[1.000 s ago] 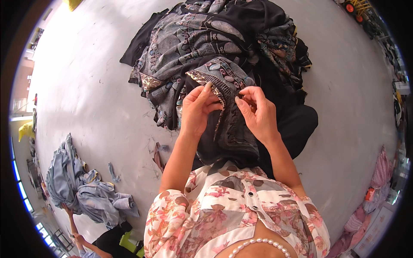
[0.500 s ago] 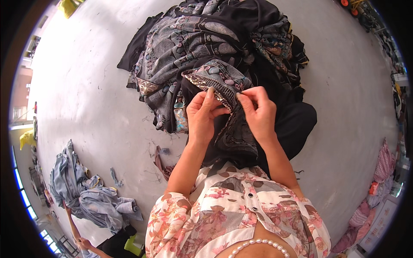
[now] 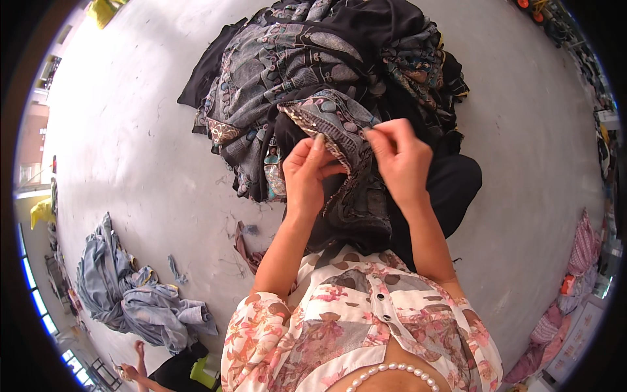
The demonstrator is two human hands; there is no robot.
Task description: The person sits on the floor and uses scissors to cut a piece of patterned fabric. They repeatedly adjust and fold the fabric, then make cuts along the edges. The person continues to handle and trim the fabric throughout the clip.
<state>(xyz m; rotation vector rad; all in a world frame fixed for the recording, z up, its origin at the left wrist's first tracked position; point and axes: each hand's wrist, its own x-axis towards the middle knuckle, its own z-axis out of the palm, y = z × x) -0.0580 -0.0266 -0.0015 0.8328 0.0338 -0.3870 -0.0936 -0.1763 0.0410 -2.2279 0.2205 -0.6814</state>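
Note:
A heap of black and grey patterned garments (image 3: 287, 72), with pebble-like and striped motifs, lies in front of me. From its near side a flap of patterned fabric (image 3: 339, 111) is lifted, its speckled edge turned up and trailing down toward my body. My left hand (image 3: 305, 173) pinches this edge between thumb and fingers. Just right of the flap, my right hand (image 3: 400, 157) is closed in a pinch, its fingertips close to the cloth and slightly blurred. Whatever sits between those fingertips is too small to make out.
Light blue denim garments (image 3: 134, 294) lie on the pale table (image 3: 522, 170) at the lower left. Beside them are another person's hands (image 3: 134, 369) and a green chair (image 3: 206, 372). A brownish cloth strip (image 3: 247, 251) and loose threads lie near my left forearm. Pink checked cloth (image 3: 581, 251) is at the right.
My right hand has moved slightly up and right, away from the fabric edge. The left hand keeps its place on the cloth. The other person's hand has come away from the denim.

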